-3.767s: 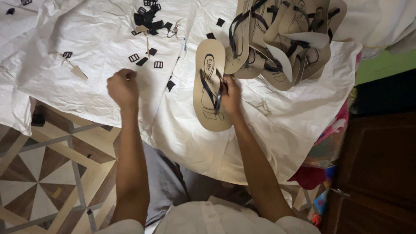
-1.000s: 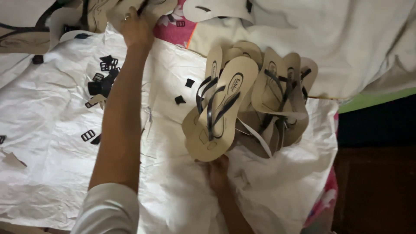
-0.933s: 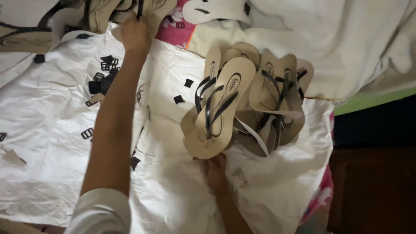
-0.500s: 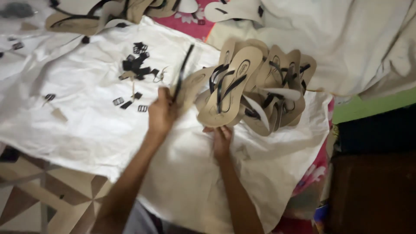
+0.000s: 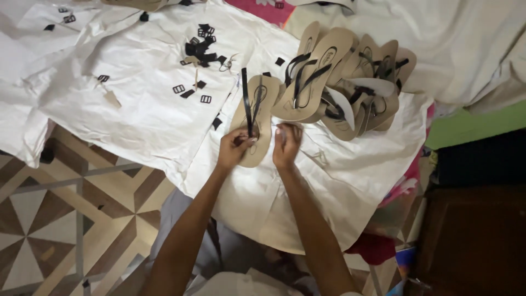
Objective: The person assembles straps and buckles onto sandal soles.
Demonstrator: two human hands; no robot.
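While both hands work at its near end, a white sheet point(image 5: 137, 109) covers most of the view, spread over a patterned tiled floor point(image 5: 60, 219) that shows below and to the left of the fingers. Beyond the sheet, up and to the right of the fingers, lies a crumpled white cloth point(image 5: 466, 49), with a green strip point(image 5: 471, 123) and a dark wooden cabinet point(image 5: 476, 235) further right.

Just beyond the right fingertips sits a pile point(image 5: 350, 82) of beige sandals with black straps, fanned out and overlapping, some soles up. No printed label on them can be made out.

Directly under the fingers lies a single beige sole point(image 5: 257, 118), its heel toward the person. A black strap point(image 5: 246, 101) runs from the left fingers away along the sole's left edge.

The left hand point(image 5: 234, 149) pinches the near end of the strap against the sole, fingers curled tight. The right hand point(image 5: 286, 145) rests just right of the sole's heel with fingers bent, touching its edge; whether it grips anything I cannot tell.

Up and left of the fingers, small black buckles point(image 5: 201, 46) and flat rectangular pieces are scattered on the sheet, with a few more point(image 5: 189, 90) nearer.
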